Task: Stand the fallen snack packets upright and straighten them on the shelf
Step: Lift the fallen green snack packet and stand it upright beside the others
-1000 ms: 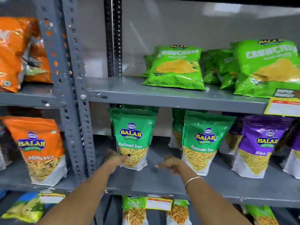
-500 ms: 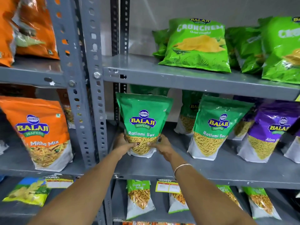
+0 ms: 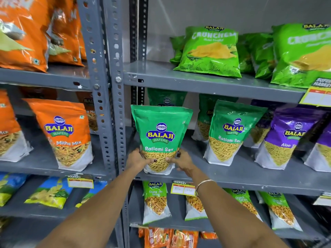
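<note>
A green Ratlami Sev packet [image 3: 160,133] stands upright near the front edge of the middle grey shelf [image 3: 241,178]. My left hand [image 3: 137,159] grips its lower left side and my right hand [image 3: 180,162] grips its lower right side. A second Ratlami Sev packet [image 3: 231,131] stands to the right, leaning slightly. More green packets stand behind them, partly hidden. A purple Aloo Sev packet [image 3: 286,138] leans at the right.
Light green Crunchem bags [image 3: 209,51] lie tilted on the shelf above. An orange Mitha Mix packet [image 3: 66,133] stands in the left bay beyond the perforated grey upright [image 3: 114,104]. Small packets [image 3: 155,203] and price tags [image 3: 182,188] fill the lower shelf.
Both hands reached in and closed on the lower sides of the left Ratlami Sev packet. The view moved closer and tilted up slightly.
</note>
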The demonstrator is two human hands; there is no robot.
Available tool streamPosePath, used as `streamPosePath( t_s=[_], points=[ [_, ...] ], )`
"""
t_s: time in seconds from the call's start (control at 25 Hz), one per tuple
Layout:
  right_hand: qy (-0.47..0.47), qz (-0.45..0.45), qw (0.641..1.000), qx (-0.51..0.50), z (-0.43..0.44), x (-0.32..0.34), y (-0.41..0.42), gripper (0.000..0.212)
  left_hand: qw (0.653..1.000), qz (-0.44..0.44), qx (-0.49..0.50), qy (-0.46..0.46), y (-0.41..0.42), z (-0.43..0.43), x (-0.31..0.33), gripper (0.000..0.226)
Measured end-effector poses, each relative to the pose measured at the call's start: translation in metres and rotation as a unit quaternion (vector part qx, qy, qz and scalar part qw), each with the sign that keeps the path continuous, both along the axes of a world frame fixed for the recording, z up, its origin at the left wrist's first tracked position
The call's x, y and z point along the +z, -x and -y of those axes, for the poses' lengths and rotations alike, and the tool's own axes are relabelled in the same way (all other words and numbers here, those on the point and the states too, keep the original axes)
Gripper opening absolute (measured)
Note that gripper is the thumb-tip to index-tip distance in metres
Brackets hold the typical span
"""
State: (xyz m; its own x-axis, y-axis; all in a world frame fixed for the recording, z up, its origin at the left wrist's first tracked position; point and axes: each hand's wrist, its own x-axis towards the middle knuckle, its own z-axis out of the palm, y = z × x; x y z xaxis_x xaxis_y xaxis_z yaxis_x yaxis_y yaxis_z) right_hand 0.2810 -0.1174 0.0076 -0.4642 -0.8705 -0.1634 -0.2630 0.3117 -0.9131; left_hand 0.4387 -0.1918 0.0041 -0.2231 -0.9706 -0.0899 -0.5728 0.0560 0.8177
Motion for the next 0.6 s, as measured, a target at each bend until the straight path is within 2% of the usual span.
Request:
streamPosePath(
  t_s=[0.6],
  points=[
    [0.009, -0.01, 1.0, 0.015, -0.0052, -0.0016, -0.0004, 0.058, 0.999, -0.009, -0.048, -0.004, -0.0037, -0.0024, 0.0023, 0.063]
  ],
)
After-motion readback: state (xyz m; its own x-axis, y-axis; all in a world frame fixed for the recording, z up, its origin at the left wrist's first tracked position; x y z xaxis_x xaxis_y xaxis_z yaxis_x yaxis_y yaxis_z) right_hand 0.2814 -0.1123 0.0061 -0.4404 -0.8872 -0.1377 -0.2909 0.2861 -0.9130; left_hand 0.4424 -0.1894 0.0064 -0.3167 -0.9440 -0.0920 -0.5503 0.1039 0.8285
